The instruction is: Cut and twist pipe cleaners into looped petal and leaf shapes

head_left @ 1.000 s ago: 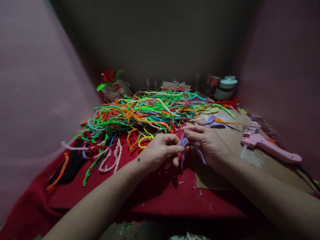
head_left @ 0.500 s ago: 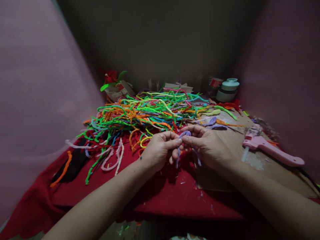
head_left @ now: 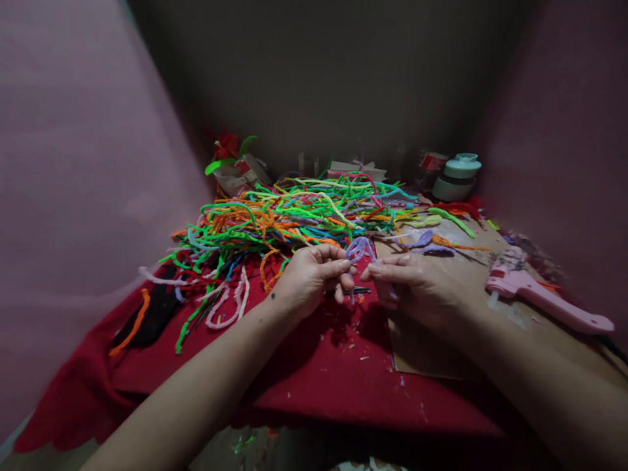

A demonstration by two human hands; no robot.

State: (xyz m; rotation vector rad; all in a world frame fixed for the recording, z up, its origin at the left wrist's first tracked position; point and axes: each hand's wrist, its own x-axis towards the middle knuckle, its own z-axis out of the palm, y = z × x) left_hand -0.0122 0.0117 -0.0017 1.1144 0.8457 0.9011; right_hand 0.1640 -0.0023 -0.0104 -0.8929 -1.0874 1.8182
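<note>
A bent purple pipe cleaner arches between my two hands above the red cloth. My left hand is closed, its thumb and forefinger pinching one side of the arch. On the other side, my right hand pinches the purple stem between thumb and fingertips. Loose lengths hang below both pinches, partly hidden by the fingers. Just beyond my hands spreads a large tangled pile of colourful pipe cleaners, mostly green and orange.
At right, a pink glue gun lies on a cardboard sheet. Purple and orange shaped pieces rest farther back on it. A teal-lidded jar stands behind. A black item with an orange pipe cleaner on top is at left.
My hands have moved slightly apart, and the purple arch stands higher and wider between them. The whole view has shifted slightly, so the table sits farther right.
</note>
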